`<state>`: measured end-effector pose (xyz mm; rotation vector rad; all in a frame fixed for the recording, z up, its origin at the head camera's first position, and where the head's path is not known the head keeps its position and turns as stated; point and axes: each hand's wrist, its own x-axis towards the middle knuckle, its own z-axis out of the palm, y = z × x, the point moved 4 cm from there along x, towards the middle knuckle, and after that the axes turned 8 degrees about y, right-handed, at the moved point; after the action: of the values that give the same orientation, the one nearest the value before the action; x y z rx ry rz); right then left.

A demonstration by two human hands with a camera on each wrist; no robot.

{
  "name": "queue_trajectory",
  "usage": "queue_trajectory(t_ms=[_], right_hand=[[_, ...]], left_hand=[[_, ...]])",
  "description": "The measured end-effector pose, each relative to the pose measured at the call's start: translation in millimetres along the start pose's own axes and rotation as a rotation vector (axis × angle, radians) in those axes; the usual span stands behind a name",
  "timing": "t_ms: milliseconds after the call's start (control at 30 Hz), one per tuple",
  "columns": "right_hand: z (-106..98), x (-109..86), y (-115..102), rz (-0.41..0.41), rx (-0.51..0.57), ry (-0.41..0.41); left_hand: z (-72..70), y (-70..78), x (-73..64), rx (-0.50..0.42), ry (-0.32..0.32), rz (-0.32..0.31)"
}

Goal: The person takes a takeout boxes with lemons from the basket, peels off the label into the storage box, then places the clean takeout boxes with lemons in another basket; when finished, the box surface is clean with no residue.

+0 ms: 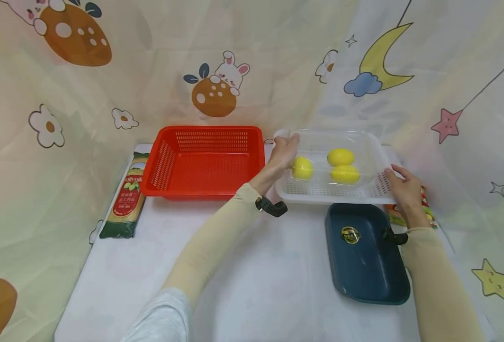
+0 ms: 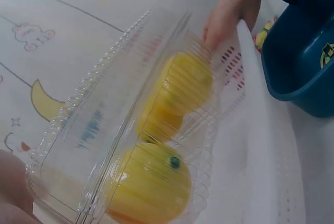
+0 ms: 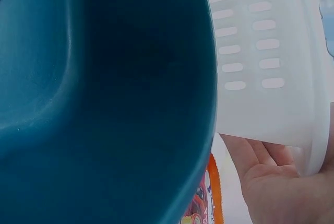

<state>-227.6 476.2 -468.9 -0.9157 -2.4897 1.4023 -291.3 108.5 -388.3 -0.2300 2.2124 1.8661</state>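
A white perforated basket (image 1: 329, 194) is at the back right. In it sits a clear plastic clamshell box (image 2: 120, 125) with yellow lemons (image 1: 302, 168) inside. My left hand (image 1: 285, 152) grips the basket's left end, its thumb close against the box; in the left wrist view only part of that hand shows, at the lower left. At the right end my right hand (image 1: 407, 194) holds the rim, and the right wrist view shows its fingers reaching under the white wall (image 3: 261, 109). The basket's near side is just above a dark teal bin (image 1: 367, 266).
Left of the basket stands a red perforated basket (image 1: 209, 194). A pasta packet (image 1: 125, 199) lies at the table's left edge. A colourful packet (image 3: 209, 198) is partly hidden beside the teal bin. Patterned cloth (image 1: 158, 90) hangs behind the white table (image 1: 269, 285).
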Motion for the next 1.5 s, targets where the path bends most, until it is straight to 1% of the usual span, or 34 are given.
queue_trajectory(t_ms=[167, 333, 433, 633, 800, 1000, 1300, 1433, 1500], right_hand=[[1, -1.4, -1, 0.004, -0.013, -0.013], [0, -1.2, 0, 0.010, -0.031, -0.031], [-1, -0.9, 1, 0.015, -0.037, -0.027], [-1, -1.1, 2, 0.014, -0.032, -0.014], [0, -1.4, 1, 0.014, -0.020, -0.013], [1, -2.8, -1, -0.002, -0.003, -0.004], [1, -2.3, -1, -0.008, 0.008, 0.008], [0, -2.6, 0, -0.009, 0.008, 0.005], [0, -3.2, 0, -0.015, 0.020, 0.000]], left_hand=[[8.7, -12.3, 12.1, 0.025, 0.015, -0.002], [19.9, -24.0, 25.2, 0.045, 0.054, 0.004], [26.7, -26.7, 28.8, 0.041, 0.076, 0.004], [36.4, -31.5, 34.5, 0.057, 0.095, -0.012], [41.2, -37.3, 38.9, 0.078, 0.101, -0.025], [45.0, -46.2, 45.6, 0.096, 0.094, -0.068], [49.7, -53.8, 54.3, 0.132, 0.133, -0.114], [50.8, -57.9, 57.5, 0.139, 0.116, -0.144], [52.0, -60.2, 60.2, 0.141, 0.092, -0.164]])
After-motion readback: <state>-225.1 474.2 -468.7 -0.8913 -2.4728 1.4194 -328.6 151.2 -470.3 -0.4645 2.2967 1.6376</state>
